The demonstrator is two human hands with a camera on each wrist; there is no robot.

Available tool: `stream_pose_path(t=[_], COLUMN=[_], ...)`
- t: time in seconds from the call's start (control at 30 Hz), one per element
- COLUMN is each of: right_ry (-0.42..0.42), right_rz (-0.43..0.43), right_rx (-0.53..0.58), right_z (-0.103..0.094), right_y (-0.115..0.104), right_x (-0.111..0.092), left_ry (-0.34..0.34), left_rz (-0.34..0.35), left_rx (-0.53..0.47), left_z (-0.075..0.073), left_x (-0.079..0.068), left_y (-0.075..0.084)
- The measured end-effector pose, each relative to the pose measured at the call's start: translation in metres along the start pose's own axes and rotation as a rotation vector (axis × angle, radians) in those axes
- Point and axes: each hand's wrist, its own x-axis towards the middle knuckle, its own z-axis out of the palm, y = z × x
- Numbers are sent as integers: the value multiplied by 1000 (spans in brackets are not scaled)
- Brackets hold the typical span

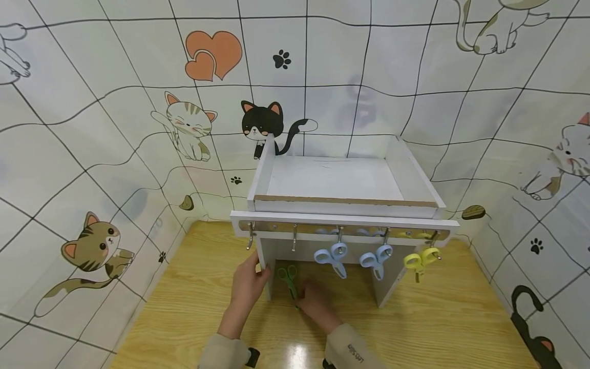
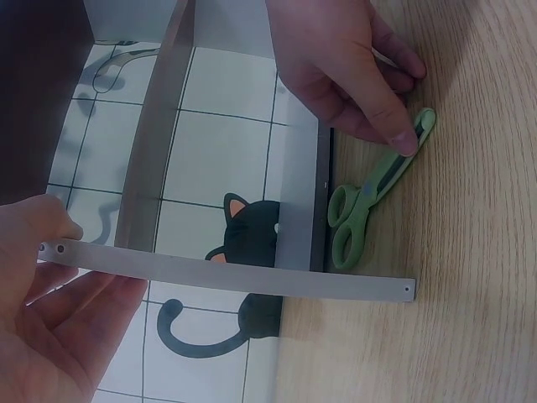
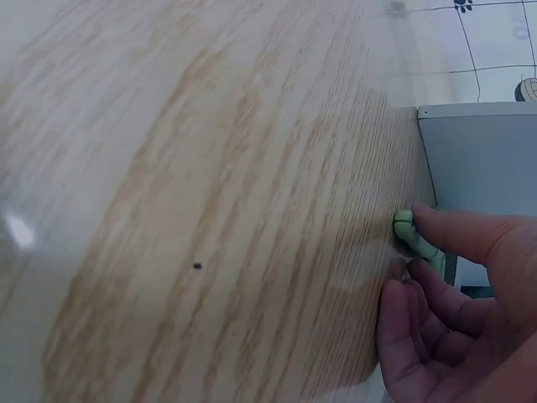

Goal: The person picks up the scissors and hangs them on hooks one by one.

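Observation:
A white shelf stand point(image 1: 345, 221) stands on the table, with a row of hooks along its front rail. My left hand point(image 1: 246, 287) grips the front edge of its left side panel point(image 2: 226, 275), thumb on one face and fingers on the other. Beneath the shelf, a pair of green scissors point(image 1: 290, 283) lies on the tabletop with its handle loops toward the back. My right hand point(image 1: 318, 302) pinches the scissors' blade end point(image 3: 404, 225) between thumb and fingers. In the left wrist view, the green handles point(image 2: 348, 239) lie beside the shelf's inner parts.
Two blue scissors point(image 1: 333, 259) point(image 1: 376, 260) and one yellow pair point(image 1: 421, 260) hang from the right-hand hooks. Two left hooks point(image 1: 250, 237) point(image 1: 294, 238) hold nothing. An open white tray point(image 1: 332, 179) forms the shelf's top. Cat-print cloth surrounds the wood-grain table point(image 1: 175, 307).

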Motion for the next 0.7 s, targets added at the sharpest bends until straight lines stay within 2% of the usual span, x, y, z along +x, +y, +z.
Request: stream_pose_path(t=[0.33,0.5,0.7], right_ry=[-44,-66,-96], right_rz=[13,4,68], right_rx=[14,96,264], right_z=[-5,-11,-19], right_y=[-5,-4,2], right_x=[-4,-8,-12], left_ry=[1,3,4], left_rz=[0,-3,-3], left_rx=[4,-1,-6], left_z=[0,0,0], left_x=[0,0,0], left_y=[1,1,0])
